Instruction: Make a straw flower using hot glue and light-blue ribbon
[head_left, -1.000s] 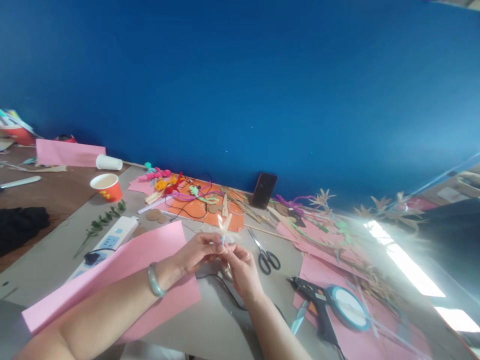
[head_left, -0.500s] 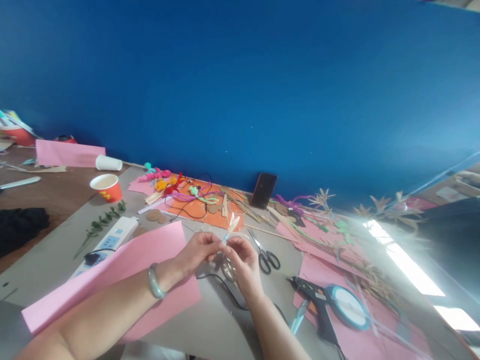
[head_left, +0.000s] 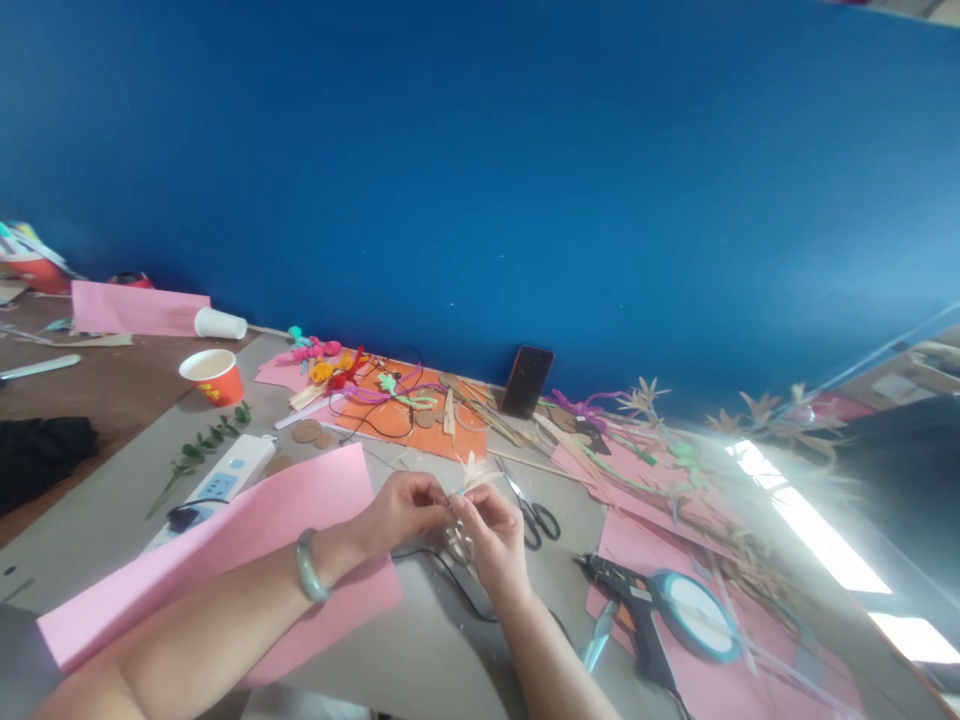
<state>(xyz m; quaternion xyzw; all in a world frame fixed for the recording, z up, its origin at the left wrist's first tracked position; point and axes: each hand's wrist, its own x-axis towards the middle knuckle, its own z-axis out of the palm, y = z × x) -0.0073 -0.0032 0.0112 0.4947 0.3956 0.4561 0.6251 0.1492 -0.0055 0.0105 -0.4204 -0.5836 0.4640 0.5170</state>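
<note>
The fingers and thumb of each of the hands are drawn nearly together: the base of a pale petal-like piece seems to be pinched between the left hand and the right hand, though what each fingertip bears on is partly hidden. The piece is held above the table, just left of the scissors, its splayed tips fanned over the right fingers. By its thin, dry look it may be judged very light, papery and rather stiff, more likely to be creased or split than to slip; it is best taken by the narrow, bluish base, with the tips left unpressed (much as a dried flower is taken by its stalk). Left of the scissors a pink sheet is lain across by the left forearm; farther left a power strip and a red paper cup are seen. Yellow characters are printed on the cup but cannot be read. To the right of the scissors, on the near side, a glue gun is marked with a small pale label, too blurred to be read; on the blue-rimmed roll beside it no writing can be made out.
</note>
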